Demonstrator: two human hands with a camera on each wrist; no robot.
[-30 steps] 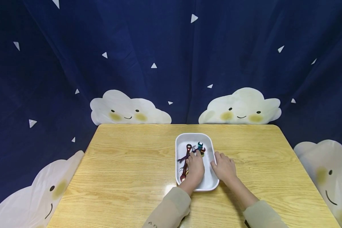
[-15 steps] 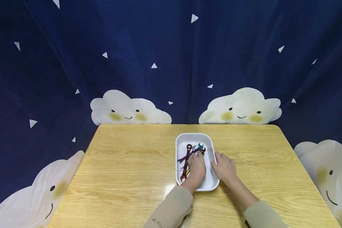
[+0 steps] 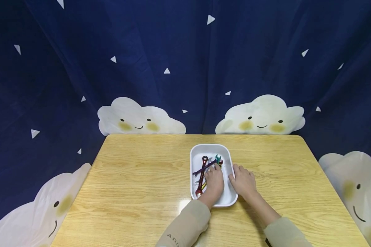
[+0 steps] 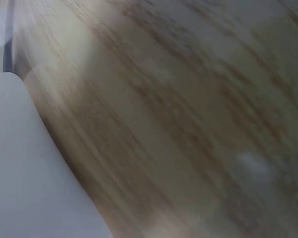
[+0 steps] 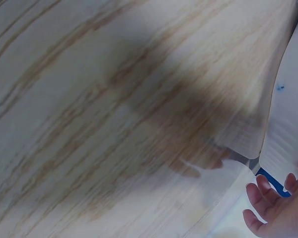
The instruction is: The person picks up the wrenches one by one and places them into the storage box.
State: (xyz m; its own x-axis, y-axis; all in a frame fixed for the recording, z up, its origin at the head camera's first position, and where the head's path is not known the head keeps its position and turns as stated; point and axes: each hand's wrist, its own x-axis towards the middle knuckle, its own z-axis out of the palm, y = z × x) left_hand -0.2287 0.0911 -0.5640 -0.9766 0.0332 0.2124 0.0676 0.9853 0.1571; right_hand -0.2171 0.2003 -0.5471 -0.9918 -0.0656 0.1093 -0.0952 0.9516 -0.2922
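A white tray [image 3: 210, 146] on the table holds several combination wrenches. My left hand [image 3: 214, 181] reaches inside it, fingers bent down around a teal wrench [image 3: 218, 159]. Only that wrench's far head shows; its handle lies hidden under the hand. A dark red wrench [image 3: 201, 178] lies lengthwise to the left, with a purple wrench [image 3: 200, 170] crossing it. Part of a yellow wrench [image 3: 204, 185] peeks out beside the palm. My right hand [image 3: 244, 180] touches the tray's right rim; in the right wrist view its fingers [image 5: 258, 198] are apart and slightly bent.
The wooden table [image 3: 142, 171] spreads out on both sides of the tray. Behind it hangs a dark blue curtain [image 3: 160, 41] with white triangles and smiling clouds. The left wrist view shows mostly tabletop and a smooth white surface [image 4: 35, 163].
My left hand has shifted slightly to the right within the tray, and the teal wrench's head has moved a little with it. The right hand and tray have stayed put.
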